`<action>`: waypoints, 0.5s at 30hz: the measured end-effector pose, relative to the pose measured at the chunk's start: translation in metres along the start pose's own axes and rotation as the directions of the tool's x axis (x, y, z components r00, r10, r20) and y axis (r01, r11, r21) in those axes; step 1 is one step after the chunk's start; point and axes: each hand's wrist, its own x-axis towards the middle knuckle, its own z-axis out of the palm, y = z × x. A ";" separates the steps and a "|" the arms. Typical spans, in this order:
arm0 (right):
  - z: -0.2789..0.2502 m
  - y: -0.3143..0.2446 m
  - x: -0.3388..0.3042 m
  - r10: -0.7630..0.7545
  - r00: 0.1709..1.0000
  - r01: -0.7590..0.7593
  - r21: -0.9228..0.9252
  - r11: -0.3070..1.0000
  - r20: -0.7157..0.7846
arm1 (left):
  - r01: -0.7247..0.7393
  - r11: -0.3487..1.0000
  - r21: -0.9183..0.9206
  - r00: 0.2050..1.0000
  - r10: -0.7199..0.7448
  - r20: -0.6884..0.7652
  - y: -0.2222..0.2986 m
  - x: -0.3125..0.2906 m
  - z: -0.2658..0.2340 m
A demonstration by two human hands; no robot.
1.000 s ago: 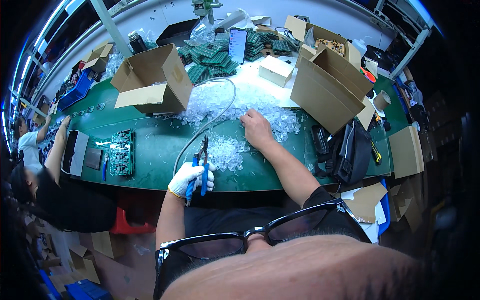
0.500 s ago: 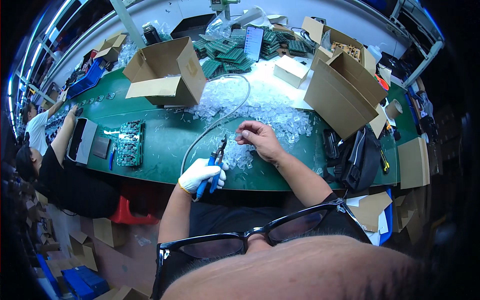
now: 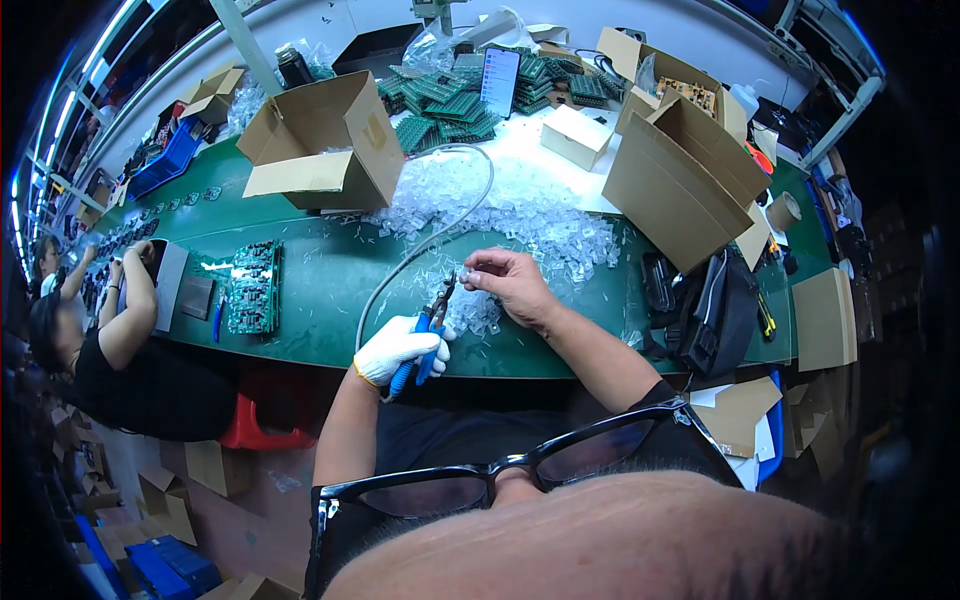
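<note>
In a white knit glove, my left hand point(image 3: 398, 350) is closed round the blue handles of cutting pliers point(image 3: 430, 325), whose dark jaws point up and away. My bare right hand point(image 3: 508, 282) pinches a small clear plastic piece point(image 3: 467, 274) between thumb and fingers. That piece is right at the tips of the jaws; whether the jaws touch it is too small to tell. Beneath my hands lies a small heap of clear plastic pieces point(image 3: 474, 314), with thin slivers scattered round it. Farther off spreads a larger pile of clear pieces point(image 3: 560, 228). A grey cable point(image 3: 405, 268) curves past the left hand.
Open cardboard boxes stand at left point(image 3: 318, 150) and right point(image 3: 682, 180). Behind the pile are green circuit boards point(image 3: 440, 100), a phone point(image 3: 500, 80) and a white box point(image 3: 575, 137). A black bag point(image 3: 715, 315) lies at right. Co-workers point(image 3: 105, 350) sit at left.
The plier tips and the pinched piece have come together. My right hand has shifted slightly left. The near co-worker's arms have drawn in toward the grey box.
</note>
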 end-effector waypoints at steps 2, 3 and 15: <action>0.003 0.000 -0.001 0.051 0.999 -0.051 0.025 0.998 -0.002 | -0.003 1.000 -0.002 1.000 0.003 0.004 0.000 -0.001 0.000; 0.004 0.001 -0.002 0.050 0.999 -0.050 0.024 0.998 -0.002 | -0.006 1.000 -0.002 1.000 0.006 0.009 0.000 -0.001 0.000; 0.011 0.004 -0.004 -0.060 0.998 0.062 0.098 0.993 -0.016 | -0.012 1.000 -0.007 1.000 0.012 0.025 -0.002 0.001 -0.002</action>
